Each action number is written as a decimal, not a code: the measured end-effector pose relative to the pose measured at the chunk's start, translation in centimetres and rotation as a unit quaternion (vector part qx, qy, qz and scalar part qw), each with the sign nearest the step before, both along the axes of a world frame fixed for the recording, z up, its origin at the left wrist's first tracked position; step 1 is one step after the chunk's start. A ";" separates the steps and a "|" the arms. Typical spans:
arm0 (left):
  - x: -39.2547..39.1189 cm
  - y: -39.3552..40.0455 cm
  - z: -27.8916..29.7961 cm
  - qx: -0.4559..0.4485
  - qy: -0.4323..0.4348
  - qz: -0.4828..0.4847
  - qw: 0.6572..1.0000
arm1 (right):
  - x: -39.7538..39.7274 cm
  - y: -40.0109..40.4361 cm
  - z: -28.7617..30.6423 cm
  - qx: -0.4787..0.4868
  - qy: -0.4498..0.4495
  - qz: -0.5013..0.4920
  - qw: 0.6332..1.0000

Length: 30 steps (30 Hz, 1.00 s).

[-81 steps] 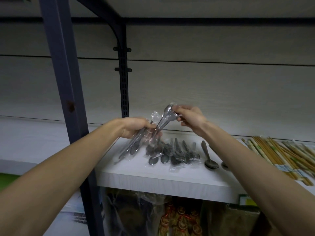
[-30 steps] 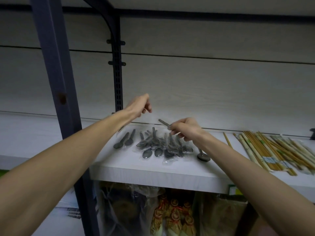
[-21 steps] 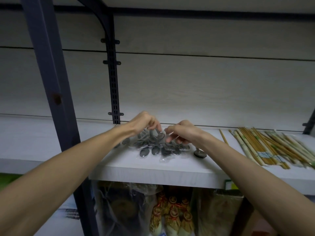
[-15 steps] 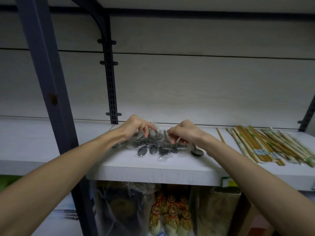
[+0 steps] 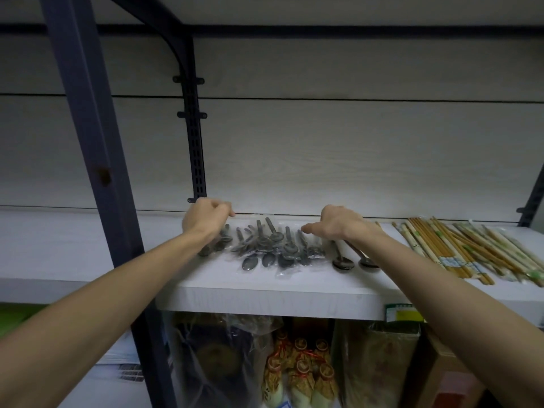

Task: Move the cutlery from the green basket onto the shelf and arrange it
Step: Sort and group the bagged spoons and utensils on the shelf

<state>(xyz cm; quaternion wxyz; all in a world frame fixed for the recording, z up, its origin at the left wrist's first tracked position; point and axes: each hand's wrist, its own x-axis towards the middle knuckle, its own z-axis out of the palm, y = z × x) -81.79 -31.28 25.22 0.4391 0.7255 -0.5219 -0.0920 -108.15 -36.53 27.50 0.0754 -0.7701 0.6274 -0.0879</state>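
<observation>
Several metal spoons in clear plastic wrap [image 5: 265, 250] lie in a row on the white shelf [image 5: 265, 298]. My left hand [image 5: 206, 220] hovers over the handles of the leftmost spoons [image 5: 219, 245] with its fingers curled downward; what is under them is hidden. My right hand [image 5: 341, 226] lies low over the right end of the row, fingers stretched leftward. Two loose spoons [image 5: 343, 263] lie just below my right wrist. A sliver of the green basket [image 5: 13, 316] shows at the far left, below the shelf.
A pile of wrapped bamboo chopsticks [image 5: 471, 250] fills the right of the shelf. A dark steel post [image 5: 88, 142] stands at the left, and a slotted upright [image 5: 194, 142] runs up the back wall. Bagged goods [image 5: 300, 375] sit on the level below.
Earlier both hands held a bundle of wrapped spoons, which now lies on the shelf. In the last half second my hands have spread apart to the two ends of the row.
</observation>
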 end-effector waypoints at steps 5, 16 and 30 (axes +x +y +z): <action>1.5 -0.4 -0.4 0.241 -0.098 0.029 0.965 | 1.0 -0.8 0.8 0.090 -0.031 0.008 0.995; 1.2 -0.2 1.5 0.250 0.065 -0.031 0.965 | 2.9 -0.2 1.4 0.198 -0.157 0.039 0.967; -2.6 -0.9 2.0 0.356 0.158 -0.135 0.911 | 6.1 0.0 -1.2 0.213 -0.196 0.053 0.956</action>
